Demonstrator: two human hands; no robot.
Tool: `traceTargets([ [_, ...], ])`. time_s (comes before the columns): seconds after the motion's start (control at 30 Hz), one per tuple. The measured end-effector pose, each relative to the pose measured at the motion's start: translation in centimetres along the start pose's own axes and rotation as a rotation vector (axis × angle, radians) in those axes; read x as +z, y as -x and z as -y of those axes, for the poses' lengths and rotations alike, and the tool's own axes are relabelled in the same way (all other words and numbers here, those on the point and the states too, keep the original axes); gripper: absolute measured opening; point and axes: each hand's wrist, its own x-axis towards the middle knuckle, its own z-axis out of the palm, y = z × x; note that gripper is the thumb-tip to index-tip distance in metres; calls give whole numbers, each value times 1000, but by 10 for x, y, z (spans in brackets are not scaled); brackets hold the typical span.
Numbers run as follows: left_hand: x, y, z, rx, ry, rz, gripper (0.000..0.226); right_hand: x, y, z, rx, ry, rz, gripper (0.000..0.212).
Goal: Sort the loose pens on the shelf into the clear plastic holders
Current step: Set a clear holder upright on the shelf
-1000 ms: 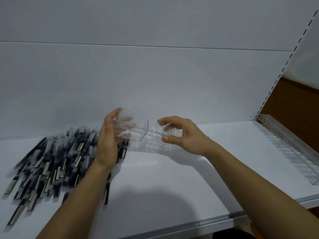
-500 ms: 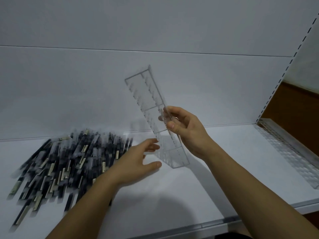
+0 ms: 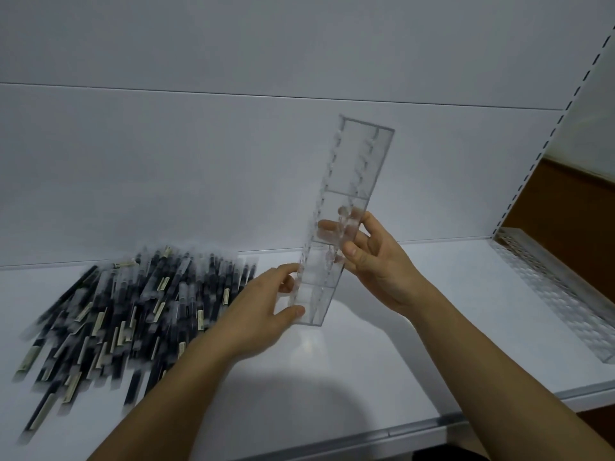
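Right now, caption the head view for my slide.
Left hand and right hand hold an empty clear holder nearly upright over the shelf, loose pens piled to its left.

Motion blur is smearing the heap of dark-barrelled, pale-labelled pens (image 3: 126, 311), making label print illegible. The right frame edge is cutting off the long clear perforated plastic holder (image 3: 559, 294).

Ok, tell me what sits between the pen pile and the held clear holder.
Only the left hand, gripping the clear holder low, lies between it and the pen pile; the shelf shows nothing else.
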Motion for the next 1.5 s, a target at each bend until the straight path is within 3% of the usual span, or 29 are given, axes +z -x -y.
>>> traceTargets([
  [0.1, -7, 0, 4, 45, -12, -64, 68, -19, 5, -6, 8, -165, -14, 63],
  [0.23, -14, -1, 8, 22, -29, -98, 65, -57, 20, -18, 6, -382, -199, 92],
  [0.33, -13, -2, 9, 23, -74, -69, 60, -85, 32, -22, -8, -445, -384, 76],
  [0.43, -11, -2, 7, 29, -105, -57, 57, -112, 43, -26, 29, -289, -440, 79],
  [0.6, -13, -1, 10, 34, -153, -61, 55, -117, 51, -40, 109, 374, -484, 66],
  [0.7, -15, -1, 12, 27, -160, -71, 54, -112, 52, -46, 61, 615, -510, 66],
  [0.83, -14, -1, 14, 28, -177, -69, 54, -111, 53, -49, 42, 776, -422, 79],
  [0.93, -12, -1, 15, 41, -204, -72, 53, -111, 53, -52, 39, 880, -380, 77],
  [1.27, -10, -7, 13, 88, -401, -70, 53, -116, 49, -58, -13, 978, -383, 74],
  [1.5, -4, -2, 10, 62, -393, -120, 51, -109, 50, -62, -13, 1125, -392, 71],
])
